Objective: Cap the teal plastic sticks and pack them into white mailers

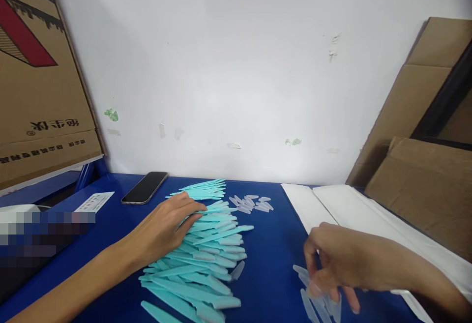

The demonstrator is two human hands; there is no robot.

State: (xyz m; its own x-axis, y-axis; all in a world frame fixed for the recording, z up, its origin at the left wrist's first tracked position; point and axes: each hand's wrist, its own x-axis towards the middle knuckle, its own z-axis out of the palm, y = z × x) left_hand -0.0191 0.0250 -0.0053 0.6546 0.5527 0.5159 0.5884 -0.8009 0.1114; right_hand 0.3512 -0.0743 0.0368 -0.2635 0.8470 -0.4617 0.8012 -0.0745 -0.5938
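Note:
A long pile of turquoise eyebrow razors (206, 264) lies on the blue table, some with translucent caps over their blade ends. Over the far part of this pile is my left hand (177, 220), thumb and forefinger closed on one razor, its tip pointing right. My right hand (332, 264) is low at the right, fingers bent down into a small heap of loose translucent caps (309, 306). Its thumb and forefinger appear pinched on a cap, partly hidden and slightly blurred. A single cap (238, 270) rests against the pile's right side.
Behind the pile are a neat row of turquoise razors (202, 189) and more loose caps (250, 204). A phone (145, 188) and a printed card (95, 202) lie at left. White sheets (354, 205) and cardboard (424, 190) stand right; a carton (40, 92) is left.

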